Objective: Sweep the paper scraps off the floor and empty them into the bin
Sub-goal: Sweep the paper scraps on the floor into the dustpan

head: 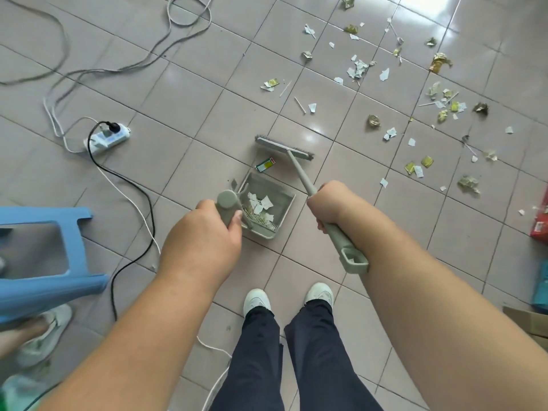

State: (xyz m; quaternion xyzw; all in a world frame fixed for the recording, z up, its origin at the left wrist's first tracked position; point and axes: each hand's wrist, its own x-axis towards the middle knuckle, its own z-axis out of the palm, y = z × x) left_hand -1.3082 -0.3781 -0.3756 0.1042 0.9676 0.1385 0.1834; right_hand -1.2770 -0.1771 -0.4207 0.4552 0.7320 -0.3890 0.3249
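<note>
The dustpan is held on the floor by its upright handle, gripped in the left hand, mouth facing away so scraps can be pushed in. The broom, head just beyond the dustpan, is held by its shaft in the clenched right hand. A label scrap lies between broom head and dustpan. Some paper is already in the dustpan; most scraps lie well beyond and right of it. No bin is visible. The right fingers are mostly hidden behind the wrist.
</note>
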